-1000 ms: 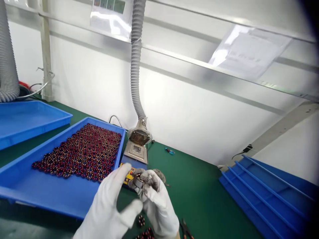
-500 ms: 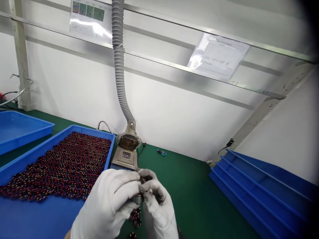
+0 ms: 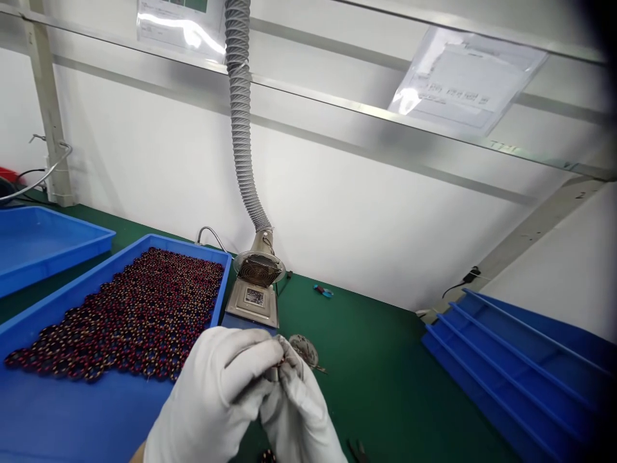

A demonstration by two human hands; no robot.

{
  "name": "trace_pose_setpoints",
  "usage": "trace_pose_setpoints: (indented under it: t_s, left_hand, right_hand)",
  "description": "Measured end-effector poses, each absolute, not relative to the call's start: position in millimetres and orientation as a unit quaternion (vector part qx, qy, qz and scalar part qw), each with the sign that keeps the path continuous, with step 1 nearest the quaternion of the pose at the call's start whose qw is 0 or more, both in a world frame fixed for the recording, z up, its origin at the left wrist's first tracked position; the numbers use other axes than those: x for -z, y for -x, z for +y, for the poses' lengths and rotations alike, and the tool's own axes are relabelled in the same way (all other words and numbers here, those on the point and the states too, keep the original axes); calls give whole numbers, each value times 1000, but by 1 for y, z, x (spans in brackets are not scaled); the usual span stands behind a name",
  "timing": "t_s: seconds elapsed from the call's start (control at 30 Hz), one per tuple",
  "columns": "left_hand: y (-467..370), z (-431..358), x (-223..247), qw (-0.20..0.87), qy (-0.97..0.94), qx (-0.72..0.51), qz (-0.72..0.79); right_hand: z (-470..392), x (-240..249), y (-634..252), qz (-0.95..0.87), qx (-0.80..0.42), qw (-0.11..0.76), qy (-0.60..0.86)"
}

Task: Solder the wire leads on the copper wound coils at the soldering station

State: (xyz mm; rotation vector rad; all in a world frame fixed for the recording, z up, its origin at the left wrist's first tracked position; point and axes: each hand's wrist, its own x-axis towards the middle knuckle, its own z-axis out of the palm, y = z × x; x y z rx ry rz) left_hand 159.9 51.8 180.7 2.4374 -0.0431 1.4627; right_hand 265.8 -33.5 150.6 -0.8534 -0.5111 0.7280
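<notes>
White-gloved, the left hand [image 3: 209, 392] and right hand [image 3: 301, 402] meet near the bottom, their fingers [image 3: 253, 363] pinched around a small metal part [image 3: 274, 373]; the gloves cover most of it, so its shape is hard to tell. Below, a dark ring [image 3: 267, 456] and the tips of a dark tool [image 3: 357, 451] are cut off. Just past the right hand, a mottled grey disc [image 3: 304, 349] lies on the green desk [image 3: 385, 386], partly hidden by the glove. To the left, a blue tray [image 3: 96, 421] runs out of view; its many small rings [image 3: 144, 315], specked red and tan, blur into one mass. At right, stacked blue trays [image 3: 511, 379] fade into a dark corner. Beyond the hands, a metal plate [image 3: 250, 305] sits under a round hood [image 3: 259, 269]; gloves obscure what is below it. Farther back are a blue-and-red object [image 3: 322, 291], too small to identify, and another tray [image 3: 48, 247], cut by the left edge. A ridged hose [image 3: 241, 122] rises out of sight before the wall [image 3: 361, 212]; glare and blur leave the papers [image 3: 463, 83] unreadable.
</notes>
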Motion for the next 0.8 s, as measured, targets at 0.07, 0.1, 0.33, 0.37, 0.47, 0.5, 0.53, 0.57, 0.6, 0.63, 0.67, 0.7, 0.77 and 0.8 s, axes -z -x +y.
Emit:
trace_pose_setpoints:
  t_s: [0.07,0.1,0.33,0.37,0.47,0.5,0.53,0.57,0.6,0.63,0.67,0.7,0.77,0.8]
  left_hand:
    - [-158,56,-180,213,-857,-468,-15]
    - [-157,58,-180,239,-860,-450,-16]
    - [-154,70,-186,309,-841,-440,-57]
    - [-154,70,-186,325,-839,-433,-50]
    - [-157,72,-186,362,-828,-428,-32]
    - [-158,72,-185,364,-824,-433,-34]
    - [-159,72,-183,366,-818,-441,-39]
    - [-160,72,-182,371,-811,-451,-45]
    - [-161,71,-180,381,-799,-462,-48]
    - [-162,70,-179,401,-784,-471,-48]
    - [-162,69,-178,434,-765,-475,-39]
    - [-162,67,-176,478,-739,-474,-22]
    - [-159,66,-176,580,-663,-472,34]
    - [-157,66,-176,623,-617,-475,67]
  right_hand:
    - [-37,-152,-262,-226,-363,823,373]
    - [-39,-154,-260,-218,-373,827,360]
    - [-36,-156,-259,-219,-394,824,344]
    - [-35,-154,-261,-213,-393,825,345]
    - [-29,-145,-268,-208,-401,827,336]
    - [-25,-141,-271,-210,-410,823,332]
    - [-20,-137,-275,-212,-423,817,328]
    - [-15,-134,-279,-211,-438,811,326]
    - [-10,-131,-281,-209,-453,803,326]
    - [-6,-128,-283,-208,-469,795,325]
    - [-3,-126,-284,-208,-485,785,325]
    - [-2,-125,-284,-210,-497,776,326]
    - [-2,-123,-284,-216,-518,759,330]
    - [-3,-123,-283,-218,-526,753,331]
